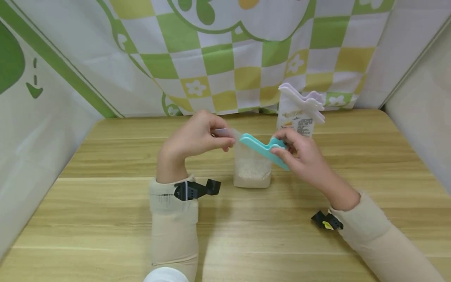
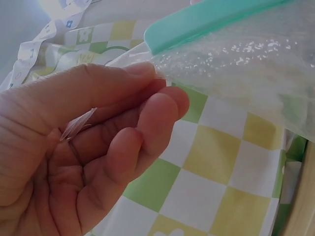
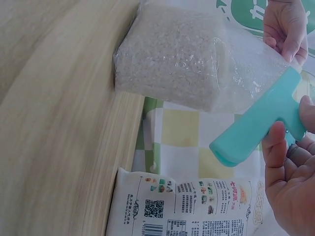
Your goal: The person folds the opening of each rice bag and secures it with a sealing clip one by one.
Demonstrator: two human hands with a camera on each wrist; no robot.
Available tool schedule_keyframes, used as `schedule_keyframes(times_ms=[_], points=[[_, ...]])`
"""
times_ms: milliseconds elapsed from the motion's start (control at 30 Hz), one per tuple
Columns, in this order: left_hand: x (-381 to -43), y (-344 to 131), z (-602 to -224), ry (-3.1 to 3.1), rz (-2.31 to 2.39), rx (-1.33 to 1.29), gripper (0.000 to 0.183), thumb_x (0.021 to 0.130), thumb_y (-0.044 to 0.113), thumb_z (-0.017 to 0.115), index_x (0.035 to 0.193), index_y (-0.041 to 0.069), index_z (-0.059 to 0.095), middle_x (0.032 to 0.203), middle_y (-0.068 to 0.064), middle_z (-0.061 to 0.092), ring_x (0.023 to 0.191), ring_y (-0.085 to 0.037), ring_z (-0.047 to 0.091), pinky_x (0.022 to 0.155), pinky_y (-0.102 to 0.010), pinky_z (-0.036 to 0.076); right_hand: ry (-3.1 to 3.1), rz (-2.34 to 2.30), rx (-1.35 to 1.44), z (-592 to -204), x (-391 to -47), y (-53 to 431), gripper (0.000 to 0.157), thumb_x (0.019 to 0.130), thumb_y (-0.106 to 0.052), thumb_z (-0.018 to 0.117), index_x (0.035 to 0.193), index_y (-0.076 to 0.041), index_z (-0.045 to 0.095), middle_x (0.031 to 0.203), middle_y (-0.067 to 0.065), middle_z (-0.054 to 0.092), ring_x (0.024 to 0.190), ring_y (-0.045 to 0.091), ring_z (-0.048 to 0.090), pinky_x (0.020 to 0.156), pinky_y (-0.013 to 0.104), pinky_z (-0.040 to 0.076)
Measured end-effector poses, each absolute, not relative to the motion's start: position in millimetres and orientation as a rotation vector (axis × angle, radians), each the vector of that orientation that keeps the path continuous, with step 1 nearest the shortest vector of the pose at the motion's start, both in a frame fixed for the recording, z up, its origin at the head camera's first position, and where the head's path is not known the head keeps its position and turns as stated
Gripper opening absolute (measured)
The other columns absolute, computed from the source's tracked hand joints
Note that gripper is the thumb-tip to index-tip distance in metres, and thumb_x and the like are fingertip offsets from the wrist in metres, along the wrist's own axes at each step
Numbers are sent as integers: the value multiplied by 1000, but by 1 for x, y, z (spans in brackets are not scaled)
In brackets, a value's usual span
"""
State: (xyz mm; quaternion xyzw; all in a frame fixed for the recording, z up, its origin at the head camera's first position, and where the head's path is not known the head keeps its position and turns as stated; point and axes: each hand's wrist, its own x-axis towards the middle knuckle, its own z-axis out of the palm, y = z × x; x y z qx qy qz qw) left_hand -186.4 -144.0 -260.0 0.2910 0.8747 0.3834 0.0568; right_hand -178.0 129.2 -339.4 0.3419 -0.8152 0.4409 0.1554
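A clear plastic bag of rice (image 1: 251,172) stands upright on the table, its top drawn up to the left. My left hand (image 1: 197,135) pinches the top corner of that bag between thumb and forefinger; in the left wrist view the other fingers of this hand (image 2: 93,132) are loosely curled. By its handles, my right hand (image 1: 304,156) grips a teal bag clip (image 1: 258,147). The clip's long bar (image 3: 261,120) lies slantwise across the bag's upper part in the right wrist view. Whether its bars are fully closed on the plastic, I cannot tell.
Behind my right hand stands a white printed bag (image 3: 187,211) with a pale purple clip (image 1: 303,102) across its top. A green, yellow and white checked cloth (image 1: 218,58) hangs at the table's back edge. A white round object (image 1: 165,275) shows at the bottom edge.
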Motion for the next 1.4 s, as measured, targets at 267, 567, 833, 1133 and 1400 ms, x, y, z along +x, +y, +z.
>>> schedule_keyframes(times_ms=[267, 567, 833, 1133, 1400], points=[[-185, -141, -259, 2648, 1183, 892, 7, 87, 9, 76, 81, 6, 78, 69, -3, 71, 56, -12, 51, 52, -22, 29, -2331, 1279, 970, -338, -174, 126, 16, 90, 0, 68, 105, 0, 61, 82, 5, 63, 64, 9, 51, 56, 21, 45], [-186, -140, -261, 2601, 1223, 892, 7, 86, 6, 76, 79, 5, 78, 68, -4, 71, 62, -18, 64, 55, -21, 39, -2300, 1233, 958, -330, -171, 115, 21, 86, 4, 71, 104, 4, 61, 83, 9, 64, 65, 8, 52, 57, 19, 48], [-186, -141, -262, 2574, 1255, 922, 10, 84, 2, 76, 74, 5, 77, 65, -5, 72, 60, -16, 67, 52, -19, 34, -2298, 1208, 934, -322, -168, 104, 22, 88, 0, 71, 107, 3, 61, 83, 9, 65, 65, 11, 53, 58, 21, 47], [-190, -143, -265, 2537, 1272, 901, 9, 85, 3, 75, 76, 5, 77, 67, -5, 73, 63, -17, 67, 53, -20, 39, -2400, 1395, 944, -316, -172, 108, 15, 94, -5, 67, 107, -1, 62, 81, 8, 63, 62, 12, 52, 55, 23, 45], [-189, -142, -264, 2521, 1269, 902, 10, 84, 4, 77, 74, 4, 76, 67, -6, 72, 61, -16, 66, 51, -19, 33, -2395, 1464, 931, -317, -172, 109, 15, 93, -5, 67, 106, -1, 62, 82, 7, 62, 62, 11, 53, 55, 22, 46]])
